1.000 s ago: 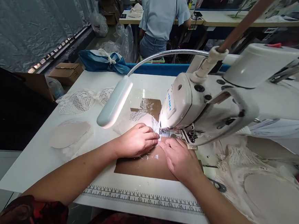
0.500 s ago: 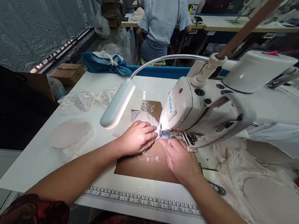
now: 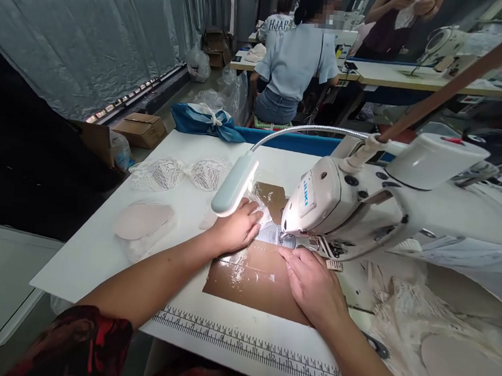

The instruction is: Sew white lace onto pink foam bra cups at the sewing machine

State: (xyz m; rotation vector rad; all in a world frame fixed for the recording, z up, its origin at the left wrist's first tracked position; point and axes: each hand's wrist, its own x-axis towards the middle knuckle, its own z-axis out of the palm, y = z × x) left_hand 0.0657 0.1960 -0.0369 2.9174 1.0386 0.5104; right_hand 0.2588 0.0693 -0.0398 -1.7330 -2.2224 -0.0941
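Note:
My left hand is closed on a white lace bra cup, fingers pressed over its near side, just left of the sewing machine's needle area. Part of the cup is hidden under the hand and the lamp. Between my hands shows the shiny metal plate beneath the machine head. My right hand rests at the right edge of the brown taped board, fingers curled together close to the presser foot. Whatever its fingertips hold, if anything, is too small to make out.
A lit lamp on a bendable neck hangs over the left hand. Lace cups and a beige pad lie on the left. More lace pieces pile at right. A printed ruler runs along the front edge. A co-worker sits beyond.
The lace cup has slid left with my left hand, away from the needle, uncovering the metal plate. My right hand stays beside the presser foot. The whole view has tilted and shifted.

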